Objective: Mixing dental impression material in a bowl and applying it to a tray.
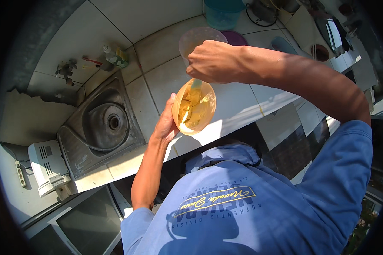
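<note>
My left hand point(166, 124) grips the side of a round orange-yellow bowl point(207, 109), tilted so its inside faces up toward me. Yellow liquid point(187, 104) lies inside, glinting in the sun. Above the bowl's far rim my right hand point(212, 62) is closed in a fist around a utensil point(196, 83) whose pale greenish part reaches down into the bowl. Its lower end looks rounded like a spoon, but the glare and liquid blur it. Just behind my right fist a translucent plastic container point(200, 35) stands on the tiled counter, partly hidden by the hand.
A metal sink point(110, 123) is set into the tiled counter point(157, 91) on the left, with a tap point(67, 70) and a bottle point(110, 53) behind it. A teal bucket point(222, 17) and a purple lid-like disc point(235, 38) sit at the back. A white appliance point(47, 161) stands far left.
</note>
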Demonstrator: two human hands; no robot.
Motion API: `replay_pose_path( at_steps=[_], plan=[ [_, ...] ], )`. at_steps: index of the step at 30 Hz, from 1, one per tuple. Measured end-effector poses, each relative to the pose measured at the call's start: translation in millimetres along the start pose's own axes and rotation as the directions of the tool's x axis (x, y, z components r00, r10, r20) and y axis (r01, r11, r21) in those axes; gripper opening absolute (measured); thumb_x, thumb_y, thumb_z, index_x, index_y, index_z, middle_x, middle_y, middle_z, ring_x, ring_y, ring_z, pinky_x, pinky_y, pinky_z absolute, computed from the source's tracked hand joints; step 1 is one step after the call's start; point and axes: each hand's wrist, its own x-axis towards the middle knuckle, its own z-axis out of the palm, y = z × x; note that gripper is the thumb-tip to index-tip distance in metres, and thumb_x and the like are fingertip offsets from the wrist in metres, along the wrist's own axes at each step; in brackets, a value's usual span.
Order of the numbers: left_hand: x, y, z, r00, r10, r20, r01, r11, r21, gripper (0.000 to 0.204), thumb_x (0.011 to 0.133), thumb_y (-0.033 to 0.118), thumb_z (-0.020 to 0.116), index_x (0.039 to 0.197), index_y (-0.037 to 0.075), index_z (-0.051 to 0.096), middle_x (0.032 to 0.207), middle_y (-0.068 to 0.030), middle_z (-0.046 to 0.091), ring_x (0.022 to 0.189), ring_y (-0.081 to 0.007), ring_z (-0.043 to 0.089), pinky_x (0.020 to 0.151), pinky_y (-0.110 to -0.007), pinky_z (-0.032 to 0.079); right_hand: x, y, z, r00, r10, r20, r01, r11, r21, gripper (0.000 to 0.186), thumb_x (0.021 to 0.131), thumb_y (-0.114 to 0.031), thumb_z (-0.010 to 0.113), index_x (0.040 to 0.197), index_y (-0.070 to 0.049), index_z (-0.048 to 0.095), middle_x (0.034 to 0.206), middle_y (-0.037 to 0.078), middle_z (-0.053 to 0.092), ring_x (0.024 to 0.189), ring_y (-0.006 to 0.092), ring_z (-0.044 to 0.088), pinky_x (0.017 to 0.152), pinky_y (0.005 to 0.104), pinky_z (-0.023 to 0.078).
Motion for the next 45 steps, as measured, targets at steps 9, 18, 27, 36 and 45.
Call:
replay_pose_path(
  at_steps=[9, 18, 27, 36, 45],
  plan=[
    [6, -18, -15, 0.953, 0.298, -0.060, -0.289, 0.829, -0.479, 0.058, 0.091, 0.058, 0.044, 0.126, 0.013, 0.050, 0.125, -0.0036, 0.054, 0.116, -0.0206, 0.052, 0.101, -0.041, 0.042, -26, -77, 28, 0.895, 0.429, 0.119, -0.435, 0.785, 0.441, 0.014, 0.074, -0.002, 0.055, 0.082, 0.002, 0.065, 0.063, 0.021, 0.060, 0.063, 0.0358, 0.064, 0.056, 0.0429, 0.052],
    [17, -25, -24, 0.970, 0.213, -0.115, -0.234, 0.706, -0.668, 0.045, 0.083, 0.041, 0.060, 0.116, 0.011, 0.058, 0.116, -0.0066, 0.061, 0.110, -0.0249, 0.056, 0.096, -0.046, 0.046, -16, -107, 58, 0.843, 0.514, -0.157, -0.435, 0.824, 0.363, 0.023, 0.078, -0.008, 0.058, 0.101, -0.006, 0.063, 0.083, 0.013, 0.057, 0.073, 0.0251, 0.063, 0.056, 0.0362, 0.052],
    [23, -48, -55, 0.948, 0.261, -0.185, -0.316, 0.678, -0.664, 0.046, 0.086, 0.041, 0.050, 0.116, 0.007, 0.059, 0.116, -0.0109, 0.060, 0.107, -0.0283, 0.057, 0.093, -0.047, 0.048, -10, -106, 67, 0.779, 0.602, -0.176, -0.498, 0.764, 0.410, 0.032, 0.075, -0.003, 0.060, 0.107, -0.006, 0.061, 0.084, 0.012, 0.058, 0.073, 0.0268, 0.064, 0.057, 0.0388, 0.052],
    [29, -53, -60, 0.844, 0.296, -0.448, -0.529, 0.603, -0.597, 0.036, 0.084, 0.035, 0.046, 0.097, 0.005, 0.060, 0.096, -0.0074, 0.062, 0.092, -0.0221, 0.060, 0.081, -0.039, 0.052, 12, -129, 99, 0.576, 0.603, 0.552, -0.634, -0.098, 0.767, 0.020, 0.088, -0.017, 0.057, 0.090, -0.001, 0.069, 0.052, 0.015, 0.053, 0.047, 0.0231, 0.054, 0.050, 0.0391, 0.041],
    [30, -69, -71, 0.818, 0.422, -0.390, -0.575, 0.604, -0.552, 0.035, 0.084, 0.036, 0.042, 0.096, 0.007, 0.059, 0.093, -0.0056, 0.061, 0.091, -0.0207, 0.059, 0.078, -0.037, 0.051, 25, -128, 102, 0.555, 0.330, 0.764, -0.661, -0.383, 0.645, 0.026, 0.091, -0.021, 0.052, 0.085, 0.000, 0.066, 0.054, 0.011, 0.048, 0.044, 0.0208, 0.042, 0.046, 0.0346, 0.037]
  ],
)
